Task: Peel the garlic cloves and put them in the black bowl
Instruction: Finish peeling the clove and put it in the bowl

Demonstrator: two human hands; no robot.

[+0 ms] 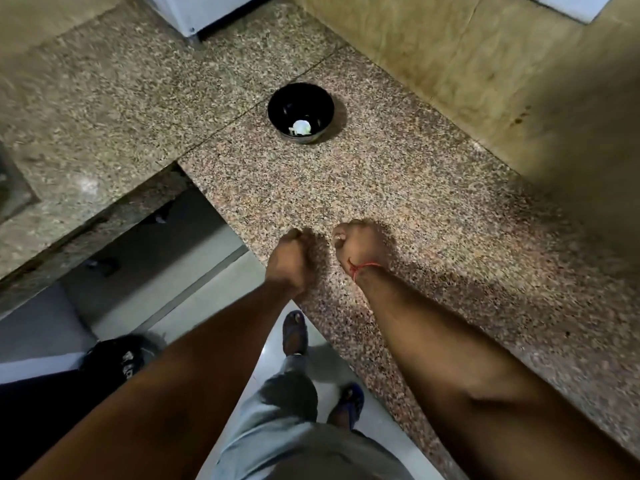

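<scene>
The left hand [291, 258] is curled, fingers hidden, so I cannot tell what it holds. Just beside it, the right hand [356, 245] pinches something pale, probably a garlic clove. The black bowl [300, 112] sits straight ahead on the counter [415, 202], well apart, roughly equally near both. No readable writing.

A black bowl [300, 112] with white garlic [302, 127] inside stands on the speckled stone desk [433, 188]. Nearer the edge, the left hand [292, 259] and right hand [360, 245] hover close together, fingers curled; what they hold is blurred. A red thread [363, 267] circles the right wrist.
</scene>
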